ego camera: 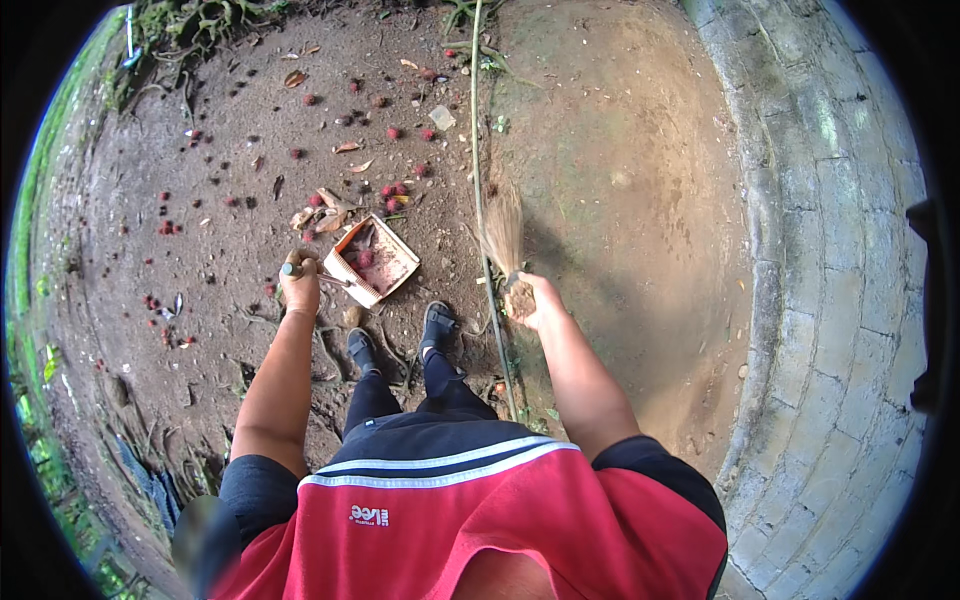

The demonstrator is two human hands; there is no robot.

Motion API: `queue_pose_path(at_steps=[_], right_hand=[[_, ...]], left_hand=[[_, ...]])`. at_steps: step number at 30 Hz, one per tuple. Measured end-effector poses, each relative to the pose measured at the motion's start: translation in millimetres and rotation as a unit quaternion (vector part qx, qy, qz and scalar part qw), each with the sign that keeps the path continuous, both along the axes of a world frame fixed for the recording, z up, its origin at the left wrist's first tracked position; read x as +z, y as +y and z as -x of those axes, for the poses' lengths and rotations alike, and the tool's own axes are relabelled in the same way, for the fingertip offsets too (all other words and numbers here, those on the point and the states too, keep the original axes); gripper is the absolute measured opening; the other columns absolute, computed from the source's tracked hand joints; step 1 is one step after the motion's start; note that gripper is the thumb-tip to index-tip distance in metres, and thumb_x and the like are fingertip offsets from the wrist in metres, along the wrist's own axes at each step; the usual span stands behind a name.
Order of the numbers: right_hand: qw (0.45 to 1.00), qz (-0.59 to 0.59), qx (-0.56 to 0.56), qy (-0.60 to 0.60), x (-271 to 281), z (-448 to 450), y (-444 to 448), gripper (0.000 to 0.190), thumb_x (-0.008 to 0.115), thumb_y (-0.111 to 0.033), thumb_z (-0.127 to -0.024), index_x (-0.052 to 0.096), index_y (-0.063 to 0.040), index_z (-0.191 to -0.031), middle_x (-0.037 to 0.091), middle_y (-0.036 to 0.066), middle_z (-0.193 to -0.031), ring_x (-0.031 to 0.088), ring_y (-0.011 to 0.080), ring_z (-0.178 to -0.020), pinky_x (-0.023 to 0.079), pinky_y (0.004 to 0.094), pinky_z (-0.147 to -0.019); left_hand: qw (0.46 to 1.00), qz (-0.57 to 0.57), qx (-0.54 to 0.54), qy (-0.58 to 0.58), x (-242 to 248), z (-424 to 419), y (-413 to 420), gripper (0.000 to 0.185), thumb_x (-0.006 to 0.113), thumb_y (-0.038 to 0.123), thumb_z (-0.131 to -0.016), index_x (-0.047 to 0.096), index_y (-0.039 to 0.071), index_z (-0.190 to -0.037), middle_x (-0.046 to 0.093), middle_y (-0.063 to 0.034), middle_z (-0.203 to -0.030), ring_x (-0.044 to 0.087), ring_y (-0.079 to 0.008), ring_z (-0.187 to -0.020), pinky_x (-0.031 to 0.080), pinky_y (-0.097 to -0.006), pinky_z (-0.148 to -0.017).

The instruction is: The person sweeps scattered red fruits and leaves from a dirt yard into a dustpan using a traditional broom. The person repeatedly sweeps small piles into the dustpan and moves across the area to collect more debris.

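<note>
My left hand (300, 285) is closed around the handle of a pale orange plastic dustpan (394, 259), which lies tilted just ahead of my feet. Inside the pan are a red rambutan fruit (365, 259) and some dark debris. In my right hand (534, 300) is the bound end of a broom of thin stiff bristles (504, 225), pointing away from me beside a long thin pole (477, 150). Several dry leaves (330, 220) and red rambutans (394, 202) lie on the soil just beyond the dustpan.
More rambutans (309, 99) and dark husks are scattered over the soil on the left. Tree roots (187, 30) stick up at the upper left. A concrete block wall (817, 300) runs along the right. A stone (352, 316) lies near my left shoe (361, 349).
</note>
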State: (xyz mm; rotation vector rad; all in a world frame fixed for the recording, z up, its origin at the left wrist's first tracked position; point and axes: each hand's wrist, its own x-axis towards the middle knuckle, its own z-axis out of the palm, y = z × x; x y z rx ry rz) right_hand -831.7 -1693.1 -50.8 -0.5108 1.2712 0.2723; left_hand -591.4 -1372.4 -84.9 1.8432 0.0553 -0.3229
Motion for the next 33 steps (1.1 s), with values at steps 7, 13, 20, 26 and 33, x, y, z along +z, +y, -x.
queue_pose_path(at_steps=[7,13,20,26,33], right_hand=[[0.968,0.184,0.130,-0.113,-5.7,20.4,0.0,0.046,0.059,-0.014,-0.080,0.045,-0.007,-0.124,0.058,0.007,-0.068,0.053,0.0154,-0.046,0.042,0.0292,-0.036],[0.964,0.236,0.119,0.015,-37.9,29.9,3.2,0.044,0.060,-0.016,-0.080,0.049,-0.009,-0.122,0.060,0.009,-0.072,0.055,0.0176,-0.052,0.047,0.0351,-0.046],[0.877,0.385,0.281,-0.065,-53.6,1.6,-33.4,0.053,0.067,-0.019,-0.074,0.048,-0.011,-0.123,0.062,0.012,-0.101,0.059,0.0151,-0.086,0.045,0.0244,-0.073],[0.870,0.411,0.268,-0.045,-37.5,39.6,-23.1,0.058,0.064,-0.012,-0.077,0.041,-0.016,-0.130,0.052,0.011,-0.120,0.049,0.0179,-0.108,0.036,0.0226,-0.091],[0.929,0.217,0.300,-0.028,-61.4,-76.1,-19.4,0.048,0.063,-0.022,-0.078,0.047,-0.016,-0.123,0.058,0.008,-0.083,0.056,0.0209,-0.059,0.048,0.0351,-0.042]], left_hand=[[1.000,0.013,0.004,0.006,-1.6,-0.4,-0.2,0.014,0.041,-0.001,-0.073,0.055,0.002,-0.075,0.053,-0.0034,-0.063,0.049,-0.0107,-0.058,0.041,-0.0239,-0.055],[1.000,-0.005,0.000,0.004,-4.2,3.6,1.1,0.014,0.041,0.000,-0.074,0.055,0.002,-0.076,0.055,-0.0037,-0.063,0.051,-0.0110,-0.058,0.042,-0.0242,-0.056],[1.000,0.010,0.014,-0.019,-10.1,9.3,-1.2,0.015,0.039,-0.002,-0.072,0.052,0.004,-0.074,0.051,-0.0037,-0.062,0.048,-0.0114,-0.056,0.041,-0.0246,-0.053],[1.000,-0.006,0.009,-0.028,-8.7,10.7,6.6,0.014,0.040,-0.003,-0.071,0.053,0.002,-0.074,0.053,-0.0034,-0.063,0.049,-0.0109,-0.057,0.042,-0.0244,-0.055],[0.997,0.039,0.058,-0.016,-4.5,5.7,6.0,0.014,0.041,-0.003,-0.071,0.054,0.001,-0.074,0.053,-0.0043,-0.062,0.050,-0.0124,-0.058,0.043,-0.0256,-0.056]])
